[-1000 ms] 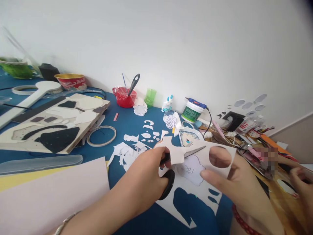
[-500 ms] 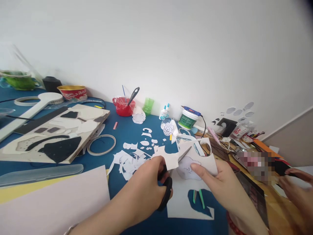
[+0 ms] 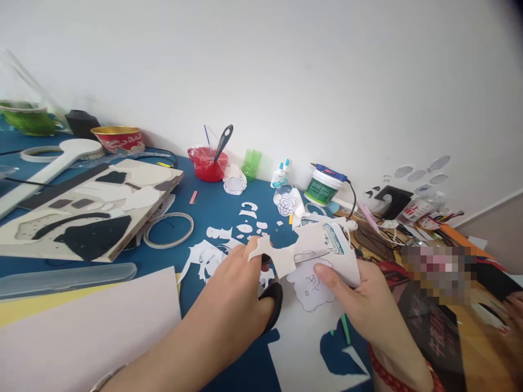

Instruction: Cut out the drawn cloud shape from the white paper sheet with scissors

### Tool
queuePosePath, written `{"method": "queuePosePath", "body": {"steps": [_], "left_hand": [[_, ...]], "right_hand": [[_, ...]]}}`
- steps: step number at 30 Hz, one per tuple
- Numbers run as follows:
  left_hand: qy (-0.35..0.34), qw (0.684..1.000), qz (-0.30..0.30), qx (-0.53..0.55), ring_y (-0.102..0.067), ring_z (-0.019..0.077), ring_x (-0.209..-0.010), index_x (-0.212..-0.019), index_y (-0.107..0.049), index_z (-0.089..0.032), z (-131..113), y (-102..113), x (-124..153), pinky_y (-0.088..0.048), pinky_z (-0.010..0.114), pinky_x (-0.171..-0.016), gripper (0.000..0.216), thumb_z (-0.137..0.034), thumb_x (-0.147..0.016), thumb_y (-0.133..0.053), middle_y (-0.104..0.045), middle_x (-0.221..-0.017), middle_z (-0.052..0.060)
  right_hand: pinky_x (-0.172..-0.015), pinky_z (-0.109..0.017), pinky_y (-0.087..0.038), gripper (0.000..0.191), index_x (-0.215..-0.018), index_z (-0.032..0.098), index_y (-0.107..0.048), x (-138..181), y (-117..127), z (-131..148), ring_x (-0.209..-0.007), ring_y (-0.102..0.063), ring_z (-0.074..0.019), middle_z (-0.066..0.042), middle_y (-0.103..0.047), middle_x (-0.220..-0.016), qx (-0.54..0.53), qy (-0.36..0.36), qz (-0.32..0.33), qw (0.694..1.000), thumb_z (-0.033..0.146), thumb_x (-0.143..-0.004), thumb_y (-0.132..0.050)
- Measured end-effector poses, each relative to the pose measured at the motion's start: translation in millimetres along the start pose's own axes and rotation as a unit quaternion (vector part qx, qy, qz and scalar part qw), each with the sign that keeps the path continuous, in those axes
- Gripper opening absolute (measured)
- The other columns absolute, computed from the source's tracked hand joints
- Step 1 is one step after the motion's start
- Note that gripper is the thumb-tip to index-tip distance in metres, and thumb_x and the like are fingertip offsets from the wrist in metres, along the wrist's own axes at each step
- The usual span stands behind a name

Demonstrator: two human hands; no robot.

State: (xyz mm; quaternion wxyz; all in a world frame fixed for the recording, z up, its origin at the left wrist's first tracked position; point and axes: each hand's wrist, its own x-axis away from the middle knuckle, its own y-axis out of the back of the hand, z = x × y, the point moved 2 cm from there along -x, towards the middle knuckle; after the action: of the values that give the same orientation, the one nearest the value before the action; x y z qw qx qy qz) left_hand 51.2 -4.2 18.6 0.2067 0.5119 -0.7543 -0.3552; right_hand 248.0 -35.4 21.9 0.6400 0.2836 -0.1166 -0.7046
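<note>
My left hand [image 3: 239,291] is closed round the black handles of a pair of scissors [image 3: 274,304], whose blade runs into a sheet of white paper [image 3: 310,256]. My right hand [image 3: 359,296] pinches that sheet from the right, thumb on top, beside a cloud-shaped drawing [image 3: 311,283] on the paper. The sheet is held just above the blue table [image 3: 212,209]. A larger white offcut [image 3: 302,343] lies flat under both hands.
White paper scraps [image 3: 229,245] lie scattered ahead. At left are a board with black and white shapes [image 3: 85,212], a tape ring [image 3: 168,230] and a pale sheet [image 3: 90,332]. A red bowl [image 3: 206,162], glue bottles [image 3: 280,174] and a green-labelled tub [image 3: 321,188] stand by the wall. Another person's hand [image 3: 515,307] shows at far right.
The paper has been turned in my right hand, so the round hole is out of sight and the cloud drawing hangs lower. The scissor blades have closed further into the sheet. The other person's hand has drawn back.
</note>
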Motion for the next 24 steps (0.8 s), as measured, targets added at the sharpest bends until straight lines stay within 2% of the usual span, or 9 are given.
{"method": "queuePosePath", "body": {"steps": [3, 8, 13, 15, 21, 24], "left_hand": [[-0.005, 1.0, 0.002, 0.011, -0.054, 0.0261, -0.112, -0.098, -0.057, -0.021, 0, -1, 1, -0.048, 0.037, -0.093, 0.025, -0.012, -0.074, -0.052, -0.059, -0.115, 0.009], [0.017, 0.999, 0.041, 0.03, -0.059, 0.0247, -0.1, -0.094, -0.063, -0.025, 1, 1, 4, -0.05, 0.037, -0.085, 0.023, -0.016, -0.075, -0.053, -0.063, -0.104, 0.005], [0.027, 0.998, 0.062, 0.02, -0.061, 0.0263, -0.101, -0.098, -0.068, -0.025, 2, 1, 5, -0.051, 0.037, -0.084, 0.028, -0.017, -0.076, -0.053, -0.065, -0.107, 0.008], [0.027, 0.998, 0.062, 0.001, -0.061, 0.0257, -0.098, -0.092, -0.069, -0.023, 0, 2, 4, -0.05, 0.036, -0.082, 0.025, -0.014, -0.075, -0.053, -0.065, -0.105, 0.008], [0.042, 0.995, 0.077, -0.057, -0.061, 0.0227, -0.076, -0.075, -0.064, -0.021, -2, 5, 3, -0.045, 0.029, -0.061, 0.012, -0.013, -0.074, -0.054, -0.063, -0.086, 0.006], [0.043, 0.994, 0.075, -0.069, -0.059, 0.0217, -0.072, -0.073, -0.062, -0.021, -1, 5, 2, -0.041, 0.028, -0.057, 0.011, -0.013, -0.074, -0.054, -0.061, -0.084, 0.006]], "right_hand": [[-0.088, -0.035, -0.052, 0.033, -0.113, 0.02, -0.07, 1, 2, -2, -0.097, -0.064, -0.0252, -0.009, -0.069, -0.107, 0.0, 0.007, 0.0, 1.0, 0.044, -0.092, -0.062], [-0.095, -0.04, -0.048, 0.031, -0.113, 0.021, -0.072, 3, 7, -3, -0.093, -0.065, -0.0246, -0.008, -0.07, -0.103, 0.014, 0.009, 0.018, 1.0, 0.042, -0.092, -0.062], [-0.099, -0.039, -0.046, 0.033, -0.115, 0.022, -0.07, 3, 10, -3, -0.108, -0.06, -0.0264, -0.008, -0.067, -0.115, 0.01, -0.002, 0.03, 0.999, 0.044, -0.091, -0.063], [-0.099, -0.037, -0.047, 0.033, -0.115, 0.022, -0.07, 3, 10, -4, -0.111, -0.059, -0.0264, -0.007, -0.066, -0.117, 0.001, -0.008, 0.031, 0.999, 0.044, -0.091, -0.063], [-0.096, -0.04, -0.049, 0.035, -0.115, 0.021, -0.069, 1, 11, -6, -0.105, -0.062, -0.0276, -0.008, -0.067, -0.115, -0.007, -0.011, 0.026, 1.0, 0.045, -0.09, -0.065], [-0.094, -0.039, -0.05, 0.035, -0.116, 0.021, -0.069, 2, 11, -5, -0.107, -0.061, -0.0281, -0.009, -0.066, -0.116, -0.015, -0.012, 0.033, 0.999, 0.045, -0.09, -0.064]]}}
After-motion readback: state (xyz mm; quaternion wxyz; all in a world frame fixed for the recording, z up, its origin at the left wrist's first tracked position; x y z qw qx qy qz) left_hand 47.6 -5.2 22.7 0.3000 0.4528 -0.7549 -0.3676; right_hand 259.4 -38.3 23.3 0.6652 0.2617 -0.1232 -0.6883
